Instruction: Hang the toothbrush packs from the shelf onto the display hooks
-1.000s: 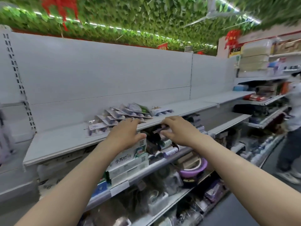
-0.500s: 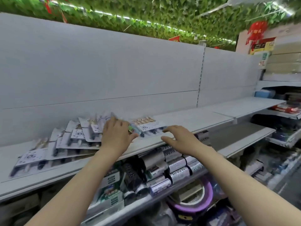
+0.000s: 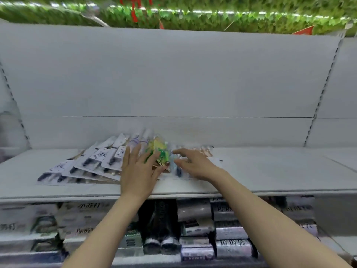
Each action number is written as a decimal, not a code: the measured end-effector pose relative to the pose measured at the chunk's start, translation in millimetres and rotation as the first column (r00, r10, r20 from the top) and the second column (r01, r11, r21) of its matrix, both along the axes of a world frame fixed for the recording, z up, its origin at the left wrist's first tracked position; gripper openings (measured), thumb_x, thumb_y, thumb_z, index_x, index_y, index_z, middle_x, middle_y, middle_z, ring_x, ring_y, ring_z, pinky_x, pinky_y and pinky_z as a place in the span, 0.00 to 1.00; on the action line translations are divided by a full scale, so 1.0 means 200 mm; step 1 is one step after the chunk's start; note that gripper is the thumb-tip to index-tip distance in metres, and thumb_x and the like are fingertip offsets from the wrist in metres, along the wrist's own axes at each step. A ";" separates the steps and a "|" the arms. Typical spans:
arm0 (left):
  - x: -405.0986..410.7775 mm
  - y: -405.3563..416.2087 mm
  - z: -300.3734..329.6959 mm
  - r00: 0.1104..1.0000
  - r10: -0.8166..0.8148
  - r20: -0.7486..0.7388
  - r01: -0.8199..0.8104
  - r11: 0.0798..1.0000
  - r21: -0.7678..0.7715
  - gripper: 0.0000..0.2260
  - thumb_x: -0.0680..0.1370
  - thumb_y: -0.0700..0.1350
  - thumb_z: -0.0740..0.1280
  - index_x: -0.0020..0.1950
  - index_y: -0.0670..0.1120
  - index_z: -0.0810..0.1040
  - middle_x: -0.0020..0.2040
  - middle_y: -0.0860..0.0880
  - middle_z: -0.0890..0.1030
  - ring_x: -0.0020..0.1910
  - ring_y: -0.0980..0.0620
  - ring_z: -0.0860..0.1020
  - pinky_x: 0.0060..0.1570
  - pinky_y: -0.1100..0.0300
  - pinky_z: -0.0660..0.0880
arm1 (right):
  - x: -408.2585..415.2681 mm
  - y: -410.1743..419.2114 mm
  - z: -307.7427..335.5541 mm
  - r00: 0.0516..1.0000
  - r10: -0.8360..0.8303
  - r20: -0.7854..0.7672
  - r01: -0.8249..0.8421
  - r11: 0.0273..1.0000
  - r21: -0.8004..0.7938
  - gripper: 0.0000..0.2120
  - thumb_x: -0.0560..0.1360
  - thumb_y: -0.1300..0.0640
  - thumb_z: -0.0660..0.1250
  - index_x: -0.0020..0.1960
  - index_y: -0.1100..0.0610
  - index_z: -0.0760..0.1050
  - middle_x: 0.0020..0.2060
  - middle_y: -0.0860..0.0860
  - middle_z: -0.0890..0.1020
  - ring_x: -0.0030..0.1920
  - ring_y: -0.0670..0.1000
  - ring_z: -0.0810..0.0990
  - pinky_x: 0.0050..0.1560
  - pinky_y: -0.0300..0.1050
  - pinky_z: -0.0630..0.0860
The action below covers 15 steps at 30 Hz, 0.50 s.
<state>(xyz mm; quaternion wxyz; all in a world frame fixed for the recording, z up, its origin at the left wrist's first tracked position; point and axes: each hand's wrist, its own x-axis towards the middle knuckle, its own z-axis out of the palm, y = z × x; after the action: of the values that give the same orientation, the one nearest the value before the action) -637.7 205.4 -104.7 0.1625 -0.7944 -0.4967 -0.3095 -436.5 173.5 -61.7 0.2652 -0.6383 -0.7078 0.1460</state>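
Where the grey shelf [image 3: 270,171] meets its back panel, the toothbrush packs [image 3: 90,163] lie fanned flat and overlapping, left of the middle: white cards with dark brush handles under clear blisters, one green and yellow pack [image 3: 159,151] at the fan's right end. The left hand [image 3: 138,171] rests on that end, fingers spread. The right hand [image 3: 193,163] hovers open over a blurred clear pack [image 3: 178,169] just beside it, gripping nothing.
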 end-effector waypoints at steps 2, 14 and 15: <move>0.00 -0.01 0.00 1.000 0.014 0.005 -0.014 1.000 0.003 0.32 0.79 0.68 0.45 0.69 0.54 0.77 0.67 0.50 0.79 0.75 0.43 0.65 0.76 0.44 0.50 | -0.01 0.07 -0.01 0.999 0.044 0.031 -0.043 0.998 -0.039 0.20 0.82 0.43 0.59 0.74 0.42 0.69 0.66 0.53 0.79 0.65 0.54 0.77 0.66 0.52 0.72; 0.00 0.04 -0.02 0.995 -0.004 0.095 -0.006 0.994 0.105 0.26 0.79 0.63 0.56 0.72 0.50 0.73 0.65 0.49 0.80 0.73 0.46 0.67 0.76 0.49 0.51 | -0.06 0.29 -0.05 0.989 -0.103 -0.105 0.104 0.995 0.001 0.16 0.78 0.39 0.64 0.61 0.45 0.74 0.52 0.49 0.83 0.49 0.52 0.81 0.51 0.47 0.77; 0.00 0.05 -0.01 0.993 0.000 0.117 -0.013 0.995 0.102 0.27 0.79 0.63 0.55 0.72 0.49 0.72 0.65 0.48 0.80 0.73 0.46 0.68 0.76 0.49 0.52 | -0.05 0.30 -0.05 0.980 -0.117 -0.159 0.118 0.993 -0.007 0.17 0.77 0.41 0.66 0.63 0.46 0.73 0.53 0.49 0.83 0.50 0.51 0.80 0.50 0.47 0.76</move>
<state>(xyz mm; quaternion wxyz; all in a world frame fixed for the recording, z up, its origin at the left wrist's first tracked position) -638.1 215.1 -106.7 0.1748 -0.7638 -0.4914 -0.3802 -446.6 233.8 -72.2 0.3299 -0.6650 -0.6456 0.1795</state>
